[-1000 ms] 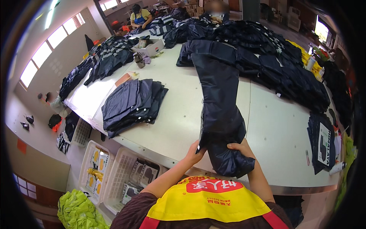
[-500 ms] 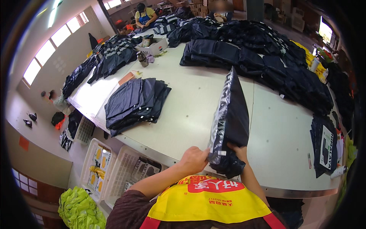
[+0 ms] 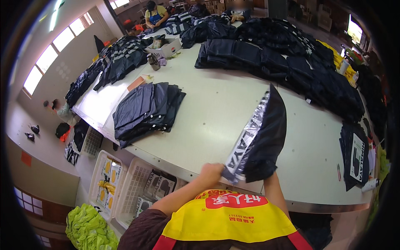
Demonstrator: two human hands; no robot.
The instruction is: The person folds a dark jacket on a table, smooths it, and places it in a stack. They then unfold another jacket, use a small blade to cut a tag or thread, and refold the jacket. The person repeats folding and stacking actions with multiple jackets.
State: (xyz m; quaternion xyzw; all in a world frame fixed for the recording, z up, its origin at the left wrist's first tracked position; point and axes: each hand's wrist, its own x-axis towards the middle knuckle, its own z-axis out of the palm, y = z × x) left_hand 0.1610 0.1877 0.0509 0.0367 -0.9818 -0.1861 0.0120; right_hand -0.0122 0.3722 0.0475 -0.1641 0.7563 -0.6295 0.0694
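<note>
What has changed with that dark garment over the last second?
The dark garment, spread flat along the table a second ago, has been lifted and now stands up from the table edge inside a clear plastic bag. The left hand has gone from the garment's end to the bag's mouth; the right hand is hidden behind it. The folded stack stayed put.

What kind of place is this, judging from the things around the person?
Probably a garment packing workshop. Dark folded clothes lie in stacks on a large pale table, white baskets of packed items stand beneath it, and the left hand holds a plastic bag with dark cloth.
</note>
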